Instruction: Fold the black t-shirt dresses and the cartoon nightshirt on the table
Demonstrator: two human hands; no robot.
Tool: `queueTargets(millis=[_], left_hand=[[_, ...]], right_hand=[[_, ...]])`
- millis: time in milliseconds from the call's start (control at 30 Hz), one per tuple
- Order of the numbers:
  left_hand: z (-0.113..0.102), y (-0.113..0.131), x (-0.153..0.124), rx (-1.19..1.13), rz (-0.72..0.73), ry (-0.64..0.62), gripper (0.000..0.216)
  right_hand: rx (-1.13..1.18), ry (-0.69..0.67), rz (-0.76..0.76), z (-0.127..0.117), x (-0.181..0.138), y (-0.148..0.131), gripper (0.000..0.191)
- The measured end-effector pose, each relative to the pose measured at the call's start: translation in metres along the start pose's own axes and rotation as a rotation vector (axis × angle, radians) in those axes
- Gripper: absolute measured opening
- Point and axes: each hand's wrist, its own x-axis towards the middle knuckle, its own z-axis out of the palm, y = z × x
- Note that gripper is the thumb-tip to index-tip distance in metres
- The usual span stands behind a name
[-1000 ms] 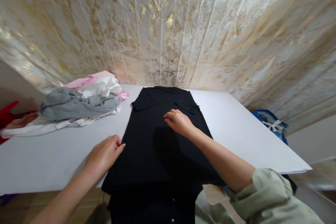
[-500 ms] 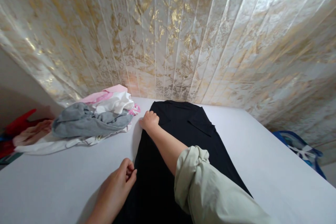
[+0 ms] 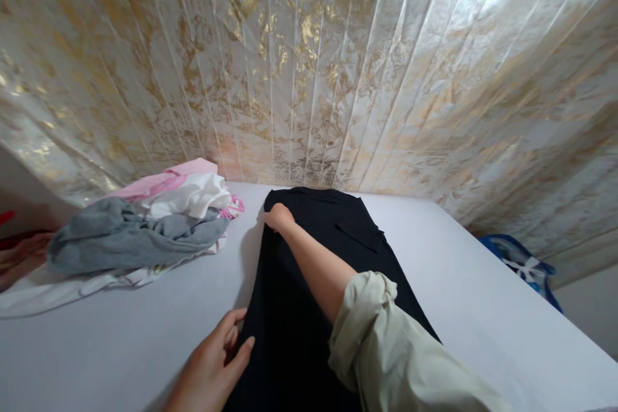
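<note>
A black short-sleeved top [image 3: 302, 290] lies lengthwise on the white table, with one sleeve folded inward at the upper right. My right hand [image 3: 280, 217] reaches across it, fingers closed on the left edge near the shoulder. Lower on that same edge, my left hand [image 3: 217, 357] has the cloth between thumb and fingers. The left side of the top is raised slightly off the table between both hands. Its lower end runs out of view at the bottom.
To the left is a heap of clothes with a grey garment [image 3: 140, 238], a white one [image 3: 190, 196] and a pink one [image 3: 168, 177]. A gold-patterned curtain [image 3: 309, 77] hangs behind the white table [image 3: 463, 270]. A blue-edged bag [image 3: 524, 267] is beyond the table's right edge.
My left hand has opened its fingers wider around the edge of the top. My right hand has shifted slightly, and the left edge is lifted more. The view has turned a little right.
</note>
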Motion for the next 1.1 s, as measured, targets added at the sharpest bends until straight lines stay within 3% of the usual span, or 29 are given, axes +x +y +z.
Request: queueTargets(millis=[100,267,467,667,833,967,1100], left_hand=[[0.012,0.02,-0.004,-0.057,-0.005,-0.059,0.056],[0.036,0.055,-0.004,-0.101,-0.007,-0.283,0.064],[0.065,0.066,-0.004,-0.021,0.027,-0.372,0.062],[0.08,0.058,-0.005,0.026,0.004,-0.443,0.06],[0.088,0.055,-0.007,-0.005,-0.031,-0.459,0.06],[0.091,0.05,-0.011,-0.021,0.003,-0.444,0.057],[0.091,0.044,-0.016,-0.016,0.031,-0.516,0.061]], right_hand=[[0.151,0.027,0.059,-0.017,0.002,0.019,0.014],[0.334,0.109,0.125,-0.04,-0.004,0.054,0.016],[0.383,0.187,0.182,-0.052,-0.012,0.093,0.014],[0.231,0.219,0.124,-0.054,-0.012,0.113,0.011],[0.006,0.227,0.048,-0.055,-0.013,0.105,0.023],[-0.156,0.278,0.039,-0.056,-0.02,0.098,0.018],[-0.299,0.311,0.051,-0.058,-0.025,0.1,0.017]])
